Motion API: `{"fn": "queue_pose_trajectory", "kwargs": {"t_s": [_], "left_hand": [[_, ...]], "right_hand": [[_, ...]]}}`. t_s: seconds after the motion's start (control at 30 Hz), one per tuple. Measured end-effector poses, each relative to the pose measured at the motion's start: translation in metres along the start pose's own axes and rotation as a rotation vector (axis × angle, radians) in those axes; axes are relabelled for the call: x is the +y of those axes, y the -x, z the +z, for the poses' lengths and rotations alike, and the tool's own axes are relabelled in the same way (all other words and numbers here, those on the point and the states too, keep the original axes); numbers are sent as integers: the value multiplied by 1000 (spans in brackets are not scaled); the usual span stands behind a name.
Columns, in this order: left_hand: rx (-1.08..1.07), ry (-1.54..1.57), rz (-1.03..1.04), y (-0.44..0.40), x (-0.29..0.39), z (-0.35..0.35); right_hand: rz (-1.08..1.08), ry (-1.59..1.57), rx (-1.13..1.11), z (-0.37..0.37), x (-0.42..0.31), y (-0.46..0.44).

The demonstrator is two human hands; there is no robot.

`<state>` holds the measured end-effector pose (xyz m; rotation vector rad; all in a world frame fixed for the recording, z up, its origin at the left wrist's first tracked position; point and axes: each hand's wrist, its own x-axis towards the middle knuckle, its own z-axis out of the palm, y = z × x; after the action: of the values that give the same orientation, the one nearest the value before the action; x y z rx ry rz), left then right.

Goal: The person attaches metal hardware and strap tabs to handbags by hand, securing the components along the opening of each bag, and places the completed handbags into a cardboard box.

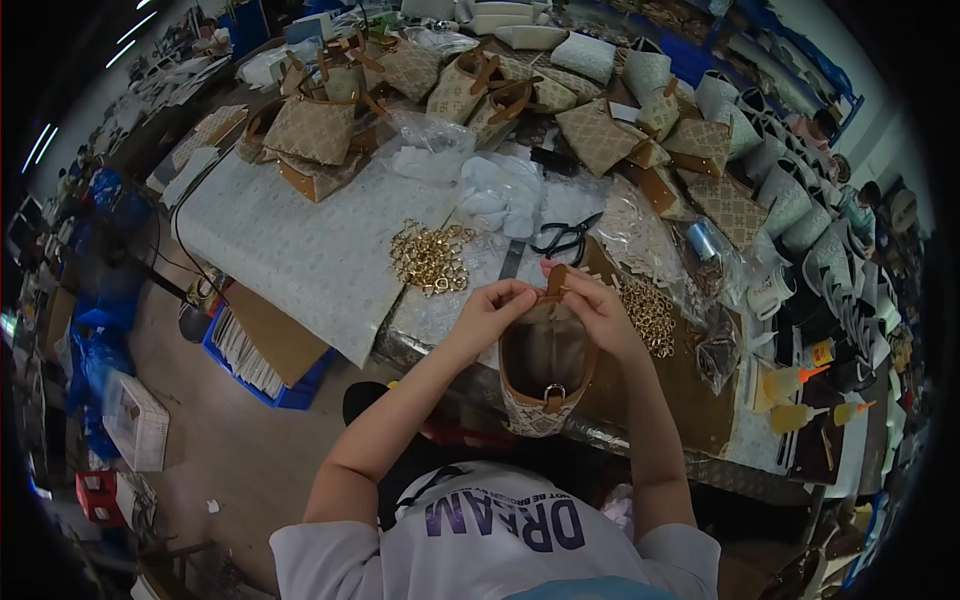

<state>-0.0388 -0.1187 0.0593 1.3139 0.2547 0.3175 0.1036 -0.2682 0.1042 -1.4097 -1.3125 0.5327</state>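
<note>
Bench edge beside bag | left hand, right hand pinched on brown tab | floor leftward

Workbench, from view centre: patterned handbags, eleven to one o'clock; black-handled scissors, two; gold-coloured hardware, three.

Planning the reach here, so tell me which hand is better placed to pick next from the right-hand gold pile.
Right, probably. The right hand is beside that gold pile; the left hand is farther off, across the bag. Both hold the bag, so the right grip must release first.
</note>
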Motion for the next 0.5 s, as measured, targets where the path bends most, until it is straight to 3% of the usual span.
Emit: {"fn": "queue_pose_trajectory", "kwargs": {"t_s": [0.07,0.1,0.17,0.27,0.4,0.5], "left_hand": [[17,53,-9,-20,-5,-29],[129,-310,180,-41,-22,-56],[422,-1079,199,-57,-14,-83],[325,-1389,452,-92,-42,-128],[280,-1418,152,-95,-16,-114],[338,-1469,142,-106,-15,-118]], "right_hand": [[67,-131,-67,-6,10,-2],[135,-269,-50,-4,9,-3],[155,-398,-11,-2,10,-4],[17,-407,135,17,15,-8],[47,-297,149,22,17,-8],[24,-186,224,27,15,-5]]}}
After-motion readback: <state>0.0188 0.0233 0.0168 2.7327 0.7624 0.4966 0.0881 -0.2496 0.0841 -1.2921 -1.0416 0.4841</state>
